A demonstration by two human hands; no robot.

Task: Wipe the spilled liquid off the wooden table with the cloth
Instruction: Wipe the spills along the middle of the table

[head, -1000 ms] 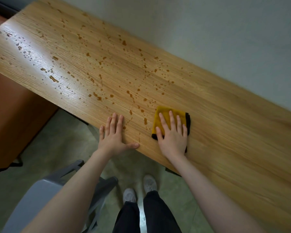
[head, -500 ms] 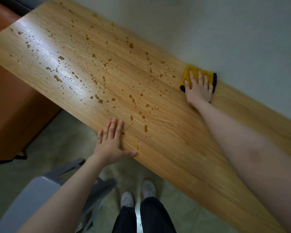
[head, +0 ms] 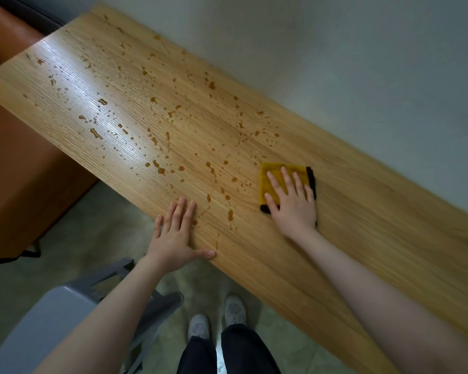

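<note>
A long wooden table [head: 362, 211] runs along a pale wall. Brown drops of spilled liquid [head: 157, 141] speckle its left and middle parts. A folded yellow cloth [head: 272, 174] with a black edge lies flat near the middle of the table. My right hand [head: 292, 203] presses on the cloth with straight, spread fingers. My left hand [head: 176, 233] rests flat on the table's near edge, fingers straight, thumb along the edge. A few drops lie between the two hands.
A grey plastic chair [head: 65, 314] stands at the lower left beside my legs. A brown cabinet [head: 19, 184] sits left of the table. The wall [head: 335, 63] borders the table's far side. My shoes [head: 216, 319] are on the tiled floor.
My right hand slid the cloth from the near side out to the wall, then back toward the middle of the table. My left hand stayed on the near edge.
</note>
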